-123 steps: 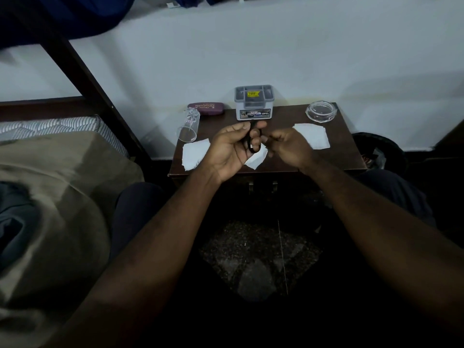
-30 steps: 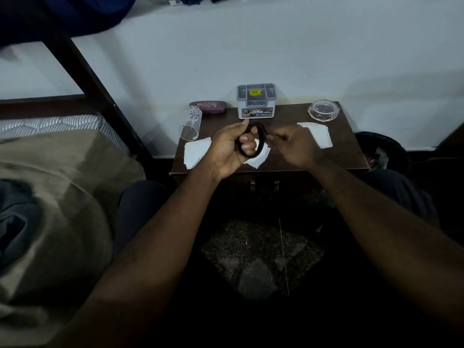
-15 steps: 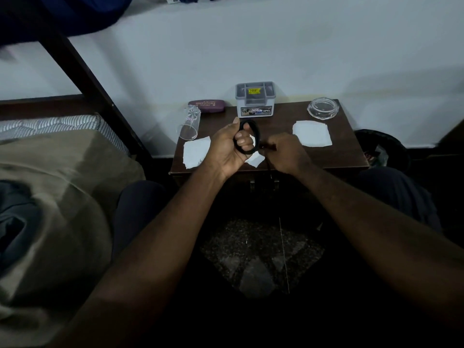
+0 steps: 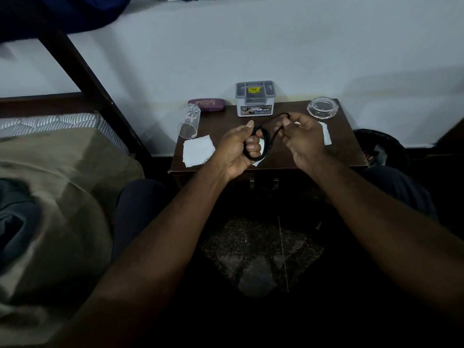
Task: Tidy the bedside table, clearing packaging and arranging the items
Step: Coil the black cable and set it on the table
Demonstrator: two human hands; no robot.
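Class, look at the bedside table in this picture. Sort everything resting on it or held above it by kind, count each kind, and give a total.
White paper pieces: 3
Clear glass items: 2, a tumbler on its side and a round dish
Grey organiser box: 1
Maroon case: 1
Black cable: 1, held in both hands
Total: 8

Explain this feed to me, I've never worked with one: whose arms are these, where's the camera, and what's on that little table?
There is no machine: a person wears one camera on the head, looking forward and down. The left hand grips a coiled black cable; the right hand pinches its loose end. On the bedside table lie a tipped glass, a maroon case, a grey organizer box, a clear round dish and white paper pieces. A bed is on the left.
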